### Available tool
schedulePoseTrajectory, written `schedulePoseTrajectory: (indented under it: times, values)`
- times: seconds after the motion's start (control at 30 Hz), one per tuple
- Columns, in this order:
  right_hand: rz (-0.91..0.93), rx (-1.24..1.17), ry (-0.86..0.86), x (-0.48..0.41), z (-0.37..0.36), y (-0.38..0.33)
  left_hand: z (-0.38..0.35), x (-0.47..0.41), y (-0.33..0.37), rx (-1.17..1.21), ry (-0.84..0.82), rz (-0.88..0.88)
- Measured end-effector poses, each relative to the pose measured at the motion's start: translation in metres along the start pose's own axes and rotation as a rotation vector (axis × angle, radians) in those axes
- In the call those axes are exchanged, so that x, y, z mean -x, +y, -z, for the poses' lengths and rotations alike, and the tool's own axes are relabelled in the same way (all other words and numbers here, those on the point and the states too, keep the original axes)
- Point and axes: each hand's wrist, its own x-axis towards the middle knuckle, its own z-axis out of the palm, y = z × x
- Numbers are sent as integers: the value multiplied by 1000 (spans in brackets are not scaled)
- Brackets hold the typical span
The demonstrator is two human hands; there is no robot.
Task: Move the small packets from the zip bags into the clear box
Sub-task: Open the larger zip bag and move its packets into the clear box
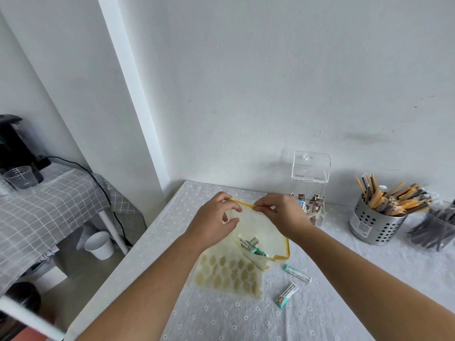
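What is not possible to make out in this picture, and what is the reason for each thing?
- Head view: packets inside the zip bag, their number unclear; the cloudy bag wall blurs them.
- Head view: lower left of the clear box, hidden behind the right hand.
- Head view: print on the two loose packets on the table, too small to read.
- Head view: the container of dark sticks, cut off by the right edge.
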Motion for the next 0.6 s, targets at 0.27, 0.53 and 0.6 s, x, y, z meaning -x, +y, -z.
schedulePoseTrajectory:
  times: [0.27,0.53,0.6]
  values:
    - [69,88,48,-4,-2,5,-5,1,2,46,-72,33]
    - [103,148,49,6,-13,12,-22,1,0,-34,70,77]
    - [164,183,72,13,-13,9,-22,3,-2,-23,66,67]
